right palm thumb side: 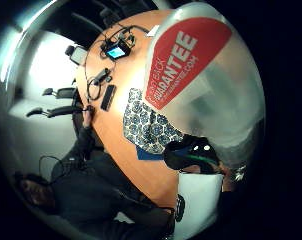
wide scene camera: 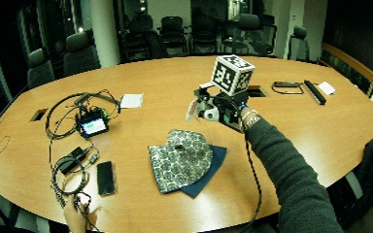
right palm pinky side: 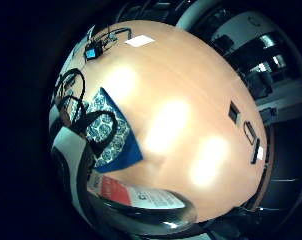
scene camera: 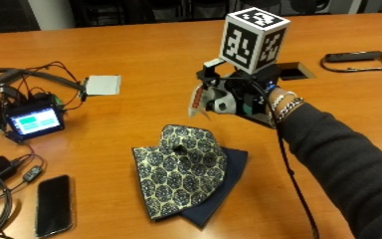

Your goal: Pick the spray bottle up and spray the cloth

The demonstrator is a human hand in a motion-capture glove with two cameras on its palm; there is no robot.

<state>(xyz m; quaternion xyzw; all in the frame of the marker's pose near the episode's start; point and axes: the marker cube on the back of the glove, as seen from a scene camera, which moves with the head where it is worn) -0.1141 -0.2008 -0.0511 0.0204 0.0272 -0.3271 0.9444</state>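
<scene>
We see our right hand [scene camera: 244, 97] in a black glove with white plastic parts | our dark grey knit sleeve [scene camera: 336, 149] covering the forearm | silver beaded bracelets [scene camera: 282, 104] at our wrist | black straps looping at the palm.

blue-patterned cloth [scene camera: 181, 169], red-labelled spray bottle [right palm thumb side: 201, 75]
</scene>
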